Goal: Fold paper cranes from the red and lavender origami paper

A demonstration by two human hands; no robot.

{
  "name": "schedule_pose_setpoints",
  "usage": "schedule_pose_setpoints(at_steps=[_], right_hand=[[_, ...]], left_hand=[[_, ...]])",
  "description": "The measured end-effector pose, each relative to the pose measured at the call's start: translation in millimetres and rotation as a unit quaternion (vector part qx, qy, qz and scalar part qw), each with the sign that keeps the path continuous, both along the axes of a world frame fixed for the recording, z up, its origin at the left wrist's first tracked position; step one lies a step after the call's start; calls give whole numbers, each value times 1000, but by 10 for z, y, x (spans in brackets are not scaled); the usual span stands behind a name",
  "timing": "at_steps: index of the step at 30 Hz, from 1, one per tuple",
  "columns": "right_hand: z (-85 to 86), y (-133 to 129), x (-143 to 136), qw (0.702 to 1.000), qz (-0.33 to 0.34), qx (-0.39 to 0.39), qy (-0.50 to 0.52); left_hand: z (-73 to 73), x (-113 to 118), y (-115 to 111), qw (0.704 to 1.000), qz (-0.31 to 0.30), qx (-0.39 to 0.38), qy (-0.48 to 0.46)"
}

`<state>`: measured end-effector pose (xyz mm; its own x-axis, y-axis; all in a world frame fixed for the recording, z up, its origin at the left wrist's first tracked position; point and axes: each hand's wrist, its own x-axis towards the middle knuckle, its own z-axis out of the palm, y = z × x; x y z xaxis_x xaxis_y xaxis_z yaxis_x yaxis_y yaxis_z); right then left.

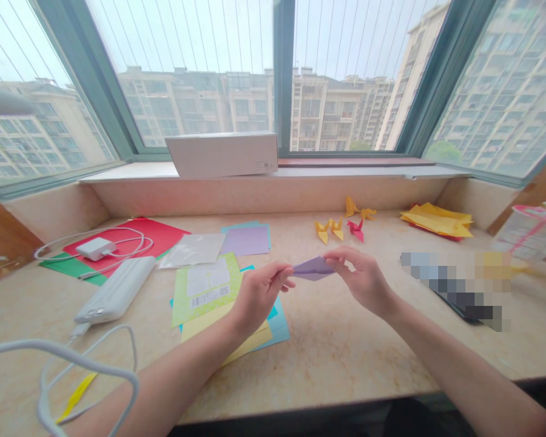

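Observation:
A small folded piece of purple paper (pixel 313 269) is held above the table between both hands. My left hand (pixel 266 294) pinches its left end, and my right hand (pixel 361 279) pinches its right end. Beyond it on the table stand several yellow folded paper birds (pixel 337 228) and one pink folded bird (pixel 356 230). Under and beside my left forearm lie a pale yellow sheet (pixel 204 321), blue sheets (pixel 277 328) and a green printed packet (pixel 182 297). Purple square paper (pixel 248 240) lies farther back.
A power bank (pixel 118 288), white cables (pixel 91 364), a charger (pixel 96 247) and red sheets (pixel 164 230) are at the left. Yellow papers (pixel 437 220), a partly blurred dark object (pixel 464 306) and a clear cup (pixel 534 230) stand right. A white box (pixel 222 155) rests on the sill.

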<state>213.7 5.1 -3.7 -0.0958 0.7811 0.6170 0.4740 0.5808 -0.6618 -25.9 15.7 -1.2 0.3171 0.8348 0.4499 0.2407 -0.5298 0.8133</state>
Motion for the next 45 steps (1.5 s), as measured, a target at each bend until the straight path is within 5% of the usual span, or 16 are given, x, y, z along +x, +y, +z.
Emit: schedule_pose_setpoints(at_steps=[13, 28, 36, 45], right_hand=[[27, 47, 89, 996, -39, -59, 48], [4, 63, 47, 989, 7, -111, 93], [130, 42, 30, 983, 51, -175, 31], [51, 88, 42, 973, 59, -217, 45]], left_hand=[[13, -16, 11, 999, 20, 15, -43], [80, 21, -4, 996, 2, -44, -74], [96, 38, 49, 995, -40, -96, 15], [91, 45, 94, 987, -71, -131, 52]])
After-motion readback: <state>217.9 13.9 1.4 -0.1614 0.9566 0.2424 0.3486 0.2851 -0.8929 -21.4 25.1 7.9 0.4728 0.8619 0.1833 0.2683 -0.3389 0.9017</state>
